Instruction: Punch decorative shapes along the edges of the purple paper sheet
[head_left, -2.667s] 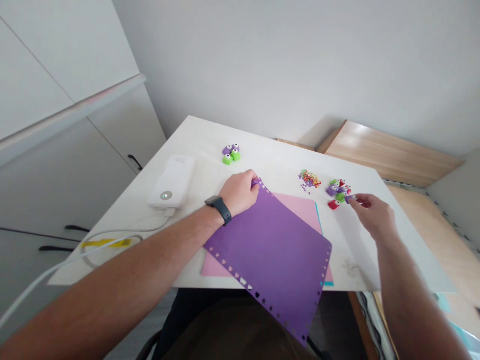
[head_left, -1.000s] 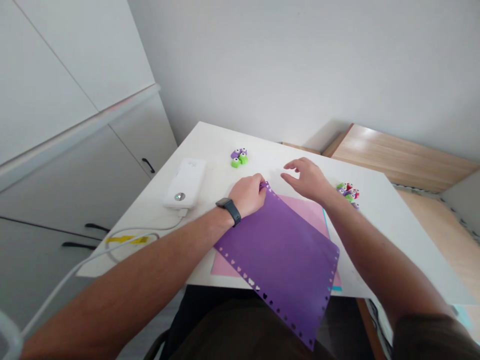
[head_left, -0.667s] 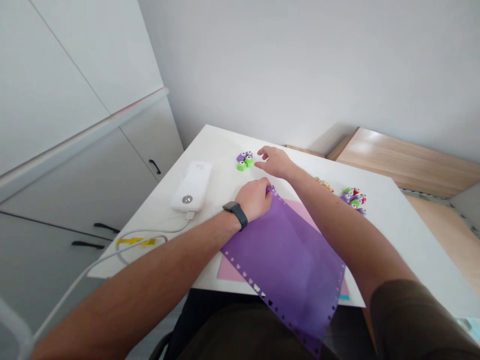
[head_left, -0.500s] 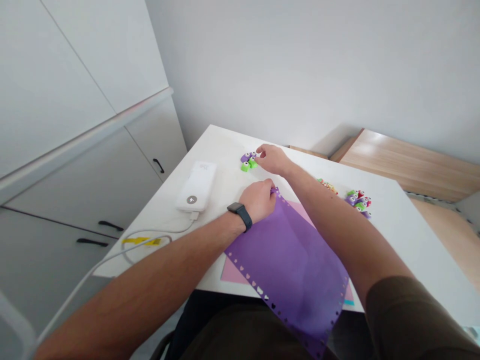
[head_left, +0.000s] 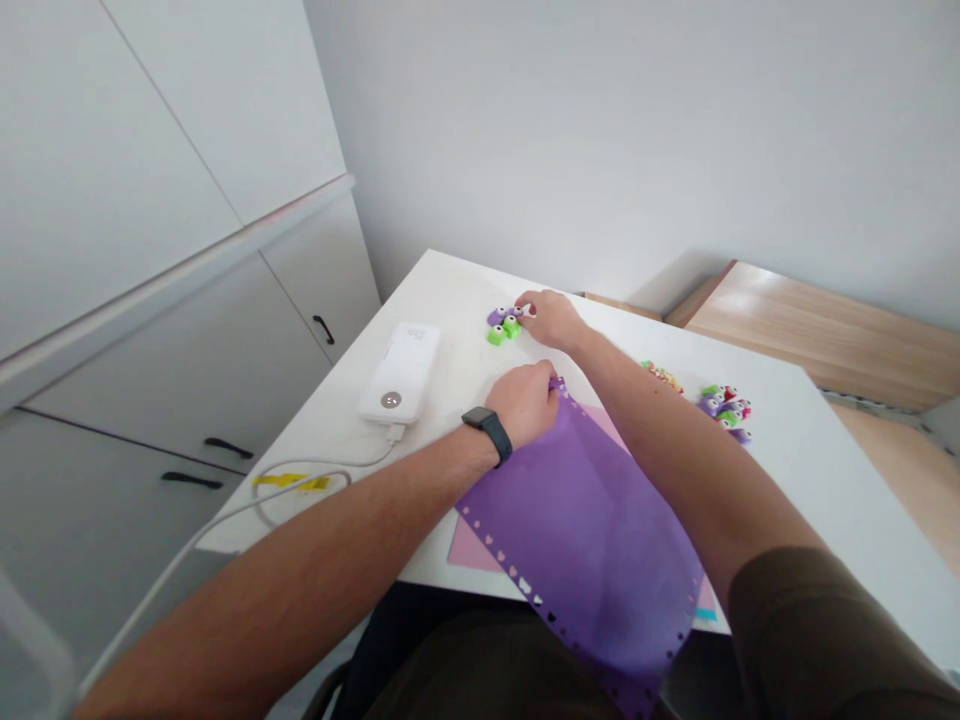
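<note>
The purple sheet [head_left: 585, 510] lies slanted at the near edge of the white table [head_left: 817, 500], on top of a pink sheet [head_left: 471, 548], and its low end hangs past the edge. Its long way runs from far left to near right, so one short end points away and the other points at the person's lap. Little shapes are cut along its sides. The left hand [head_left: 525, 402], with a dark watch [head_left: 489, 432] on its wrist, pinches the far corner. The right hand [head_left: 551, 318] is a bit farther off, with finger and thumb around a small red piece [head_left: 531, 310], mostly hidden, right by a bunch of green and purple pieces [head_left: 512, 328] with big round eyes.

In the oldest view, the right hand was at the other bunch [head_left: 724, 407], holding a purple piece. Now its arm covers some of the sheet's right side, and the sheet bends more.

Colored bits [head_left: 664, 377] sit near that arm. To the left is a white power bank [head_left: 401, 375] with a cord [head_left: 367, 463], and grey cupboards [head_left: 172, 340] stand past the table.
</note>
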